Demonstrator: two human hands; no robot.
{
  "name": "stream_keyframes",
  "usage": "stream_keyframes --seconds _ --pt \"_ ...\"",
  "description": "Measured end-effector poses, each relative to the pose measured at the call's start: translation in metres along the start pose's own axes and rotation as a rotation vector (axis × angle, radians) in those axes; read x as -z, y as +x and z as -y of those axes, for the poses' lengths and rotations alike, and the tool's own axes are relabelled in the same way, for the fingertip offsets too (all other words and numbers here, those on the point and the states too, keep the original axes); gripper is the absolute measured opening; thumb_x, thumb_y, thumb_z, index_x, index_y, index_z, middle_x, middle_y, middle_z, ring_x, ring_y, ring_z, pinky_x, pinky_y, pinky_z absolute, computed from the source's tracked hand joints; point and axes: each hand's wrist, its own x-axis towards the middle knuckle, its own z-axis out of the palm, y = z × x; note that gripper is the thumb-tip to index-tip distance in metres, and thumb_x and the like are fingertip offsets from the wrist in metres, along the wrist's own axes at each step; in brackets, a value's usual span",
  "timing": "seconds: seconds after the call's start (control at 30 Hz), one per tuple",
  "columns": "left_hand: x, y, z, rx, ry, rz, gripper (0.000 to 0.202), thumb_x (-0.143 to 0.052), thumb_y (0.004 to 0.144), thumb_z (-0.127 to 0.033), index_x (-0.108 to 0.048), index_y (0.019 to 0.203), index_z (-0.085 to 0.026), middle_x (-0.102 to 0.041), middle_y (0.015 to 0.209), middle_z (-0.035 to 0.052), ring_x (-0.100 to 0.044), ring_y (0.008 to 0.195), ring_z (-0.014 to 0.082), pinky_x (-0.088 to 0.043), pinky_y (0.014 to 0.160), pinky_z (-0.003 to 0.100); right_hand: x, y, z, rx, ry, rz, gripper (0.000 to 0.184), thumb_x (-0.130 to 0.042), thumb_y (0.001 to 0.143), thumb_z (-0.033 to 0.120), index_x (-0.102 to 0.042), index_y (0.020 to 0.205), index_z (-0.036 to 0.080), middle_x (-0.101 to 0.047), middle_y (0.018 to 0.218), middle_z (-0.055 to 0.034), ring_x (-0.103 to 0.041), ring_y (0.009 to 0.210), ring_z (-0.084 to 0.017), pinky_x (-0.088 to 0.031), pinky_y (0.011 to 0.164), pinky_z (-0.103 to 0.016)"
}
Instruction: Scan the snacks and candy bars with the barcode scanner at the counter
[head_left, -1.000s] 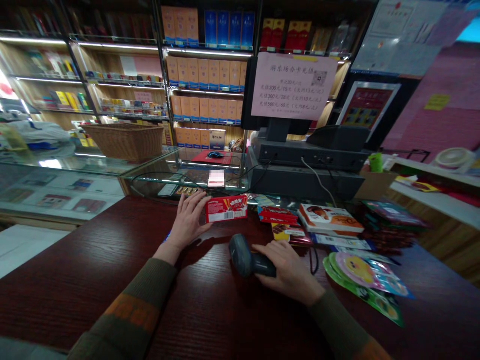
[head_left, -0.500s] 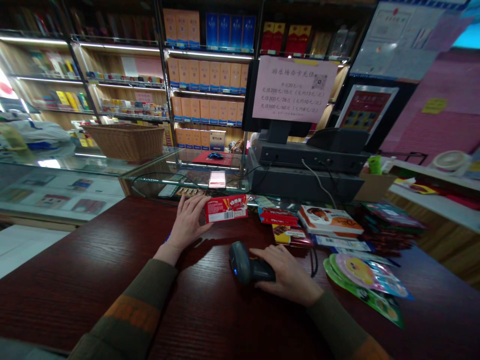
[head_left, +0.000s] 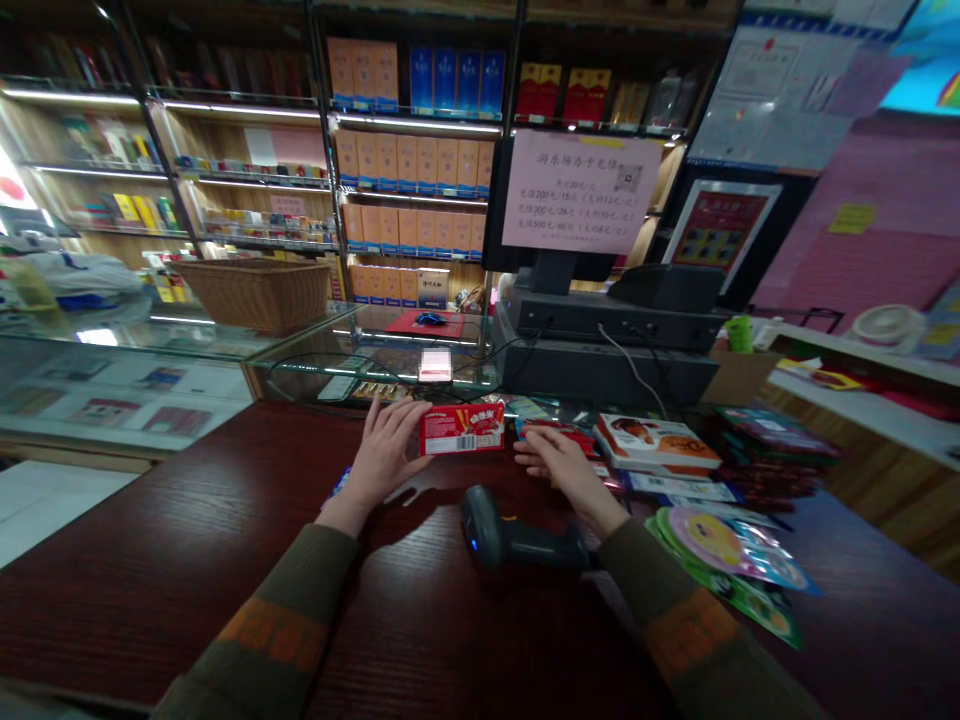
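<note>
My left hand grips the left end of a red snack box, holding it on edge on the dark wooden counter. My right hand is open, fingers stretched out toward the right end of the box and over a red packet, holding nothing. A grey barcode scanner lies on the counter just in front of my right wrist, a blue light on its head.
Snack boxes and colourful packets lie at the right. A register with a monitor and pink sign stands behind. A glass case with a wicker basket is at the left; stocked shelves fill the back.
My right hand let go of the scanner, which now lies on the counter, and moved forward toward the red box. My left hand still holds the box.
</note>
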Motion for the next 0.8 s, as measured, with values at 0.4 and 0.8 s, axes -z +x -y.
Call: stream_keyframes --seconds 0.4,0.8 --pt "-0.002 0.001 -0.008 -0.049 -0.023 0.021 0.065 -0.066 0.087 -0.035 -0.045 0.148 -0.022 -0.061 0.141 0.0111 -0.050 0.136 0.0277 -0.013 0.127 0.052 -0.019 0.013 0.008 -0.176 0.156 0.075 0.057 -0.051 0.091 0.070 -0.059 0.114 0.019 -0.071 0.074 -0.0057 -0.074 0.069 -0.019 -0.053 0.061 -0.025" --pt "-0.013 -0.002 -0.010 0.057 -0.281 0.040 0.065 -0.058 0.092 -0.020 -0.034 0.152 -0.026 -0.049 0.148 0.0109 -0.050 0.137 0.0219 -0.042 0.116 0.039 -0.029 0.012 0.010 -0.141 0.411 0.091 0.025 -0.059 0.094 0.045 -0.064 0.098 0.021 -0.072 0.086 -0.0057 -0.067 0.070 -0.014 -0.056 0.064 -0.025"
